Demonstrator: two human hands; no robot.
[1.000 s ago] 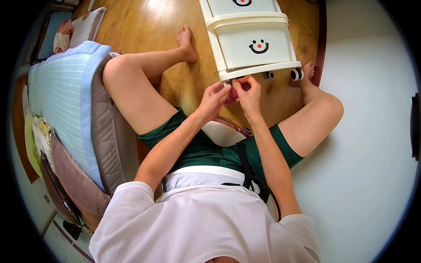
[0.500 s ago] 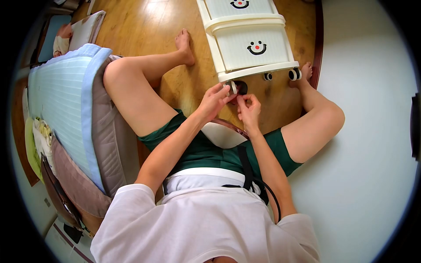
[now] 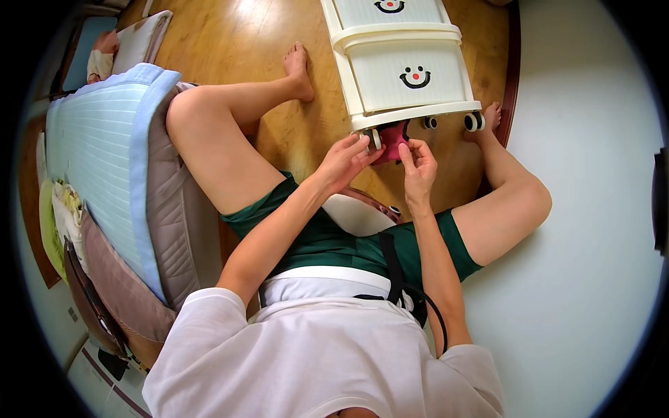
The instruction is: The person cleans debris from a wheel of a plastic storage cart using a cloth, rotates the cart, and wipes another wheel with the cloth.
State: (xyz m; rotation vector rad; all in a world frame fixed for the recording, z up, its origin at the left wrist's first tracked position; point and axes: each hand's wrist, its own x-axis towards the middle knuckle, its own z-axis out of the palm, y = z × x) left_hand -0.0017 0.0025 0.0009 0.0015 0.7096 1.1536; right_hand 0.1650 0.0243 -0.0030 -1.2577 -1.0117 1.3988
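Cream drawers [image 3: 376,83] with black smiles [image 3: 414,83], red noses [image 3: 416,76]; pink material [image 3: 392,141], green shorts [image 3: 334,244], white-striped blue bedcover [image 3: 104,129]

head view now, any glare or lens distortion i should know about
Head view: strong wide-angle bending, with rounded black corners; bright glare on the wooden floor near the top; the drawer unit looks fairly crisp, but shade under its lower edge makes detail there harder to read

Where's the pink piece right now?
Head view: the pink piece is between the left hand and right hand, at the near end of the white drawer unit, just right of its leftmost caster.
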